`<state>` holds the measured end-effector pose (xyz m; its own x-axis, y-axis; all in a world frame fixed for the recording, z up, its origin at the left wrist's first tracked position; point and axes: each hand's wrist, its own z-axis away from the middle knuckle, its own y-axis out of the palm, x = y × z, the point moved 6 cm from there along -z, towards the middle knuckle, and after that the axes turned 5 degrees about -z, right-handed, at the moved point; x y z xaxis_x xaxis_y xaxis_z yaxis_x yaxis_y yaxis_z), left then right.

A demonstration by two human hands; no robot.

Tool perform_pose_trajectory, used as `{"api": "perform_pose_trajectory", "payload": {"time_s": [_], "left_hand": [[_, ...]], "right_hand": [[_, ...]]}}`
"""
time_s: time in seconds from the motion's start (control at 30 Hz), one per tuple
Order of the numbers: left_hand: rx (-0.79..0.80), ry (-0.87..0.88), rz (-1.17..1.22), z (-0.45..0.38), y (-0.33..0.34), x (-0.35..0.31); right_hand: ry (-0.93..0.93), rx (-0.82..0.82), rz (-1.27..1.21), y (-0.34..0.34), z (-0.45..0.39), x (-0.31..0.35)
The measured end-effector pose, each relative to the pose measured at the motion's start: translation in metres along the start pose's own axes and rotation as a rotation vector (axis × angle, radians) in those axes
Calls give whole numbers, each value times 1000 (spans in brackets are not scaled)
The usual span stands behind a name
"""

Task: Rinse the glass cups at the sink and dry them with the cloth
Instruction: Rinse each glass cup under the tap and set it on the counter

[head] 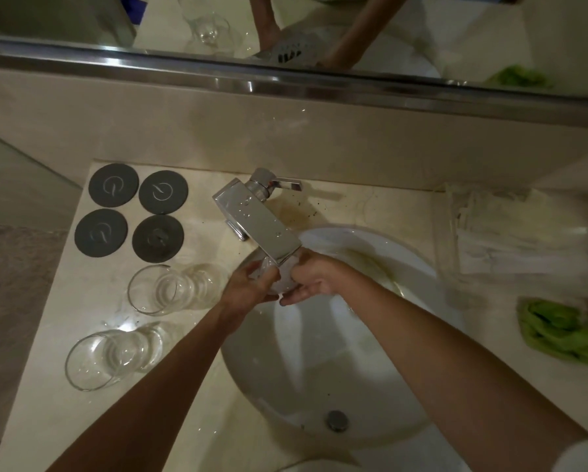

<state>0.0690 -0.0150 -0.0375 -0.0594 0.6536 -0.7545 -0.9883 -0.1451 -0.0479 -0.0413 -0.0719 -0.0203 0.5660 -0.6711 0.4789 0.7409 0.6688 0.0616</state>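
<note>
While water runs, both hands hold 1 glass cup (275,279) under the faucet (258,221).
Left hand (248,287) and right hand (311,279) curl their fingers around it; spout and fingers hide most of it.

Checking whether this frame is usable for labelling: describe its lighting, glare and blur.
Head view: dim, warm light; wide-angle lens bows the mirror ledge; bright glare beside the nearer glass cup; green cloth and clear box at right are smeared; the held cup is hard to make out between the hands under the faucet.
</note>
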Motion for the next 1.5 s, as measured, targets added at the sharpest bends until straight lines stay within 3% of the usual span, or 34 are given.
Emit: {"api": "perform_pose_trajectory", "payload": {"time_s": [0.13,0.23,0.37,0.5,0.6,0.7,0.83,0.97,1.07,1.13,1.27,1.3,1.4,1.5], "left_hand": [[84,-133,11,-3,3,7],[131,-143,-15,-3,5,6],[51,-95,19,-1,3,1],[-12,-14,80,-1,4,-2],[-56,7,88,-1,3,-1],[-21,30,95,2,9,-5],[26,-7,196,3,15,-9],[73,-128,139,1,16,-4],[158,-269,6,3,15,3],[204,-213,-154,3,15,-5],[-47,283,-1069,6,13,-49],[-43,392,-1139,9,20,-55],[24,314,-1010,9,25,-52],[68,108,-514,10,24,-38]], "right_hand": [[-209,-164,411,-11,-3,24],[-323,-168,502,-14,11,33],[-369,-104,293,-18,4,12],[-227,16,-347,-2,-4,-19],[-96,38,-621,16,-2,-41],[11,3,-679,26,-1,-56],[-94,-35,-663,23,-3,-48],[-239,-184,-430,11,-1,-42],[-321,-277,-206,-6,5,-38],[-309,-268,-96,-13,8,-38],[-179,-169,51,-21,7,-42],[-161,-144,56,-22,9,-40],[-121,-129,53,-24,11,-37],[-162,-173,-74,-18,7,-40]]}}
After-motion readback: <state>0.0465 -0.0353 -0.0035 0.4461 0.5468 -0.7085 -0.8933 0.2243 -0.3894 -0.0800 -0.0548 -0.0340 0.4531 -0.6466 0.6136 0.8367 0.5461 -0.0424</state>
